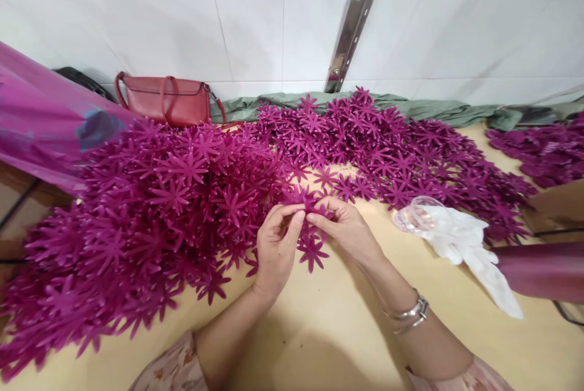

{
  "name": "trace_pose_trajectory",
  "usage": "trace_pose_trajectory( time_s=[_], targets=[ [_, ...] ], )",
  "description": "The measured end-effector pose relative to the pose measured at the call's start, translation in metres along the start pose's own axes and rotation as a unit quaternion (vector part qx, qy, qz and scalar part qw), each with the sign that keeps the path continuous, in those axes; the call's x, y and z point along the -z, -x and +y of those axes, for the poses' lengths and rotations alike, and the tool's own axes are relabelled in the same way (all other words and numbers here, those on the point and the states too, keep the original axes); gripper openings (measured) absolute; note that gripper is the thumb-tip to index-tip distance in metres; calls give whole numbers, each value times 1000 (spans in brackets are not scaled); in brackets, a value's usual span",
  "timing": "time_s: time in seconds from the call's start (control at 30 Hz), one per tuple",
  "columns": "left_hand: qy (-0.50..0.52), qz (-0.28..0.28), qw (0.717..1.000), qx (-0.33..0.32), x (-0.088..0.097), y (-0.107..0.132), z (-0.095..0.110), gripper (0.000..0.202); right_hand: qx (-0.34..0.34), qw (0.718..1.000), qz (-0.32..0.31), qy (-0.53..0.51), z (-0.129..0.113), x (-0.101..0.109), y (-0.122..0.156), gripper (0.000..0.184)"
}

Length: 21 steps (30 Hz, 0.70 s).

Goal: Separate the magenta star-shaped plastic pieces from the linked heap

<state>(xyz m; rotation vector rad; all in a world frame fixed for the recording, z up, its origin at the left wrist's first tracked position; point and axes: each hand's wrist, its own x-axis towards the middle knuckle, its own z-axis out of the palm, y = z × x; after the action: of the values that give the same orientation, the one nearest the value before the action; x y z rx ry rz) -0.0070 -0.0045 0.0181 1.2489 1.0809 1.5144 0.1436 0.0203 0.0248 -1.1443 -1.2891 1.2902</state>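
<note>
My left hand [276,245] and my right hand [344,227] meet over the middle of the tan table [328,324]. Both pinch a small bunch of magenta star-shaped flower pieces [306,204] between thumbs and fingers. One loose flower piece [312,252] lies just below the hands. A big heap of the same magenta flowers [150,221] fills the left side. A second spread of flowers [396,148] lies beyond my right hand. Silver bracelets [409,314] circle my right wrist.
A crumpled clear and white plastic bag [456,239] lies right of my hands. A dark red roll [542,270] sits at the right edge. A red handbag [166,99], green cloth [438,108] and a metal bracket [349,35] are against the white tiled wall. Pink plastic sheeting [41,117] hangs at left.
</note>
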Motion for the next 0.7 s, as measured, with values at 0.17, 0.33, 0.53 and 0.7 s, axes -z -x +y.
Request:
trace_pose_trajectory(
  time_s=[0.17,0.33,0.53,0.7],
  targets=[
    [9,58,998,-7,3,-4,3,11,-17,999,51,5,3,11,-3,33],
    [-48,57,996,-55,5,-3,5,28,158,958,160,177,0,23,-6,15],
    [-10,54,998,-37,1,2,8,17,208,950,172,154,-8,13,1,15],
    [98,59,993,32,-7,3,8,37,237,955,113,138,-14,0,10,20]
  ],
)
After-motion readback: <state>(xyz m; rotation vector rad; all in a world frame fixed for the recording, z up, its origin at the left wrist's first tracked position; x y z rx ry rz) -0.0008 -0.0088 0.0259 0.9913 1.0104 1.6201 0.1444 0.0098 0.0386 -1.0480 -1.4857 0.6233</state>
